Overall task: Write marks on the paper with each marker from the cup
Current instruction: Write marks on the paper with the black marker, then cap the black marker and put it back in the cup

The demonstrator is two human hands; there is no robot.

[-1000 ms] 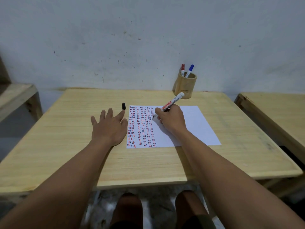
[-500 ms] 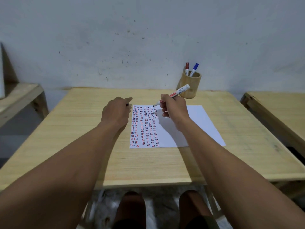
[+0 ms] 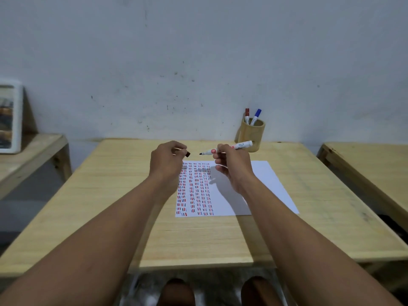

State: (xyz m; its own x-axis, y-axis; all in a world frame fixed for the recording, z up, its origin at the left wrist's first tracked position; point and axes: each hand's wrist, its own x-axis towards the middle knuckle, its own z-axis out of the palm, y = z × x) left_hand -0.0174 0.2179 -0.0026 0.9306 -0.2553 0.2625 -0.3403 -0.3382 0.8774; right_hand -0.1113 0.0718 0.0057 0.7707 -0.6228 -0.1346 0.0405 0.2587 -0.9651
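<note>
A scuffed, pale grey wall rises behind a light wooden table, with two more wooden tables at the left and right edges of the view. On the table lies a white sheet of paper; its left part is filled with columns of short red, blue and black dashes, and its right part is blank. At the far right corner of the table, against the wall, stands a round bamboo cup holding a red-capped marker and a blue-capped marker, both upright and leaning slightly.

Both hands are raised above the far edge of the paper, near each other but apart. The left hand pinches a small dark marker cap between thumb and fingertips, its opening facing right. The right hand grips an uncapped white marker with a black tip, held nearly level, its tip pointing left toward the cap with a small gap between them. The remaining fingers of both hands are curled in.
</note>
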